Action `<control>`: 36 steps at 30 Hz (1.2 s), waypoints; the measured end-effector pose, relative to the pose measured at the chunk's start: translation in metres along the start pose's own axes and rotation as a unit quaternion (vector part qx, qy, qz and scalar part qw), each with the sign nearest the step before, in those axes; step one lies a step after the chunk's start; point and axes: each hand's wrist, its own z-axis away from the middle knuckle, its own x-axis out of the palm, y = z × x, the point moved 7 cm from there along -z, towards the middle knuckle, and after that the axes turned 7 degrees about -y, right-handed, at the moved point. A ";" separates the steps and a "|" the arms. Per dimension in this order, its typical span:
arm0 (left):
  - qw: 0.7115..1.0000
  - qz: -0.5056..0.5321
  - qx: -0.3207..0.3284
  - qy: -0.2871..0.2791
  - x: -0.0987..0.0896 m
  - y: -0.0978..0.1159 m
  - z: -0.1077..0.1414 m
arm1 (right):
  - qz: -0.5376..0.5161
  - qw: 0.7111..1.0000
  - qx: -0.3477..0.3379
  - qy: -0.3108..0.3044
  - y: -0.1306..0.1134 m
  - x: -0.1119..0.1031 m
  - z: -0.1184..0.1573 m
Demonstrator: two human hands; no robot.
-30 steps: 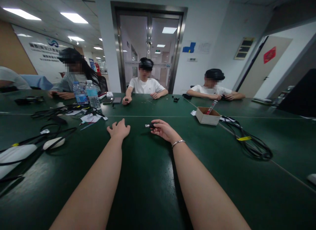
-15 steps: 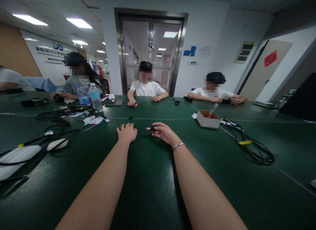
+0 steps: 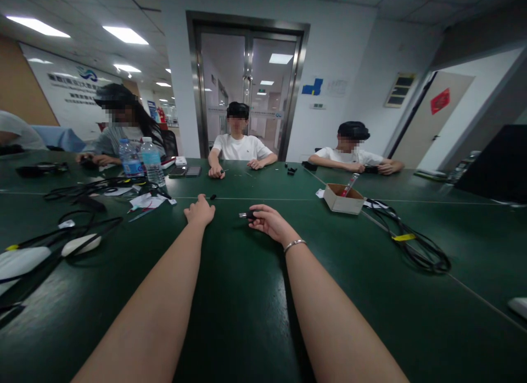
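Note:
On the dark green table, my left hand [image 3: 200,212] has its fingers apart, with a finger stretched forward and nothing in it. Just beyond its fingertips lies a small black piece [image 3: 213,197], apart from the hand. My right hand [image 3: 269,221] pinches a small black USB plug [image 3: 248,215] between thumb and fingers, its metal end pointing left toward my left hand. The right hand's lower fingers are curled, and a silver bracelet sits on that wrist.
Bottles [image 3: 152,161], papers [image 3: 148,201] and black cables [image 3: 82,193] lie to the left. A small open box [image 3: 343,201] and a coiled cable [image 3: 415,246] are at the right. Several people sit across the table [image 3: 247,317].
My left hand has moved left, and its fingers now form a reaching shape near the small black piece. The right hand still holds the plug. The view has shifted slightly.

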 end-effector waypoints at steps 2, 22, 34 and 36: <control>1.000 -0.008 0.007 0.010 0.000 0.001 -0.011 | -0.009 1.000 0.003 0.002 0.000 0.000 0.000; 0.983 -0.082 0.143 -0.076 0.027 0.025 0.029 | 0.000 1.000 0.003 0.016 -0.001 0.000 -0.004; 0.955 0.171 0.183 -0.158 0.033 0.047 0.045 | 0.062 0.998 -0.016 0.010 0.001 0.003 -0.008; 0.944 0.211 0.201 -0.155 0.033 0.048 0.047 | 0.071 0.997 -0.013 0.003 0.002 0.004 -0.008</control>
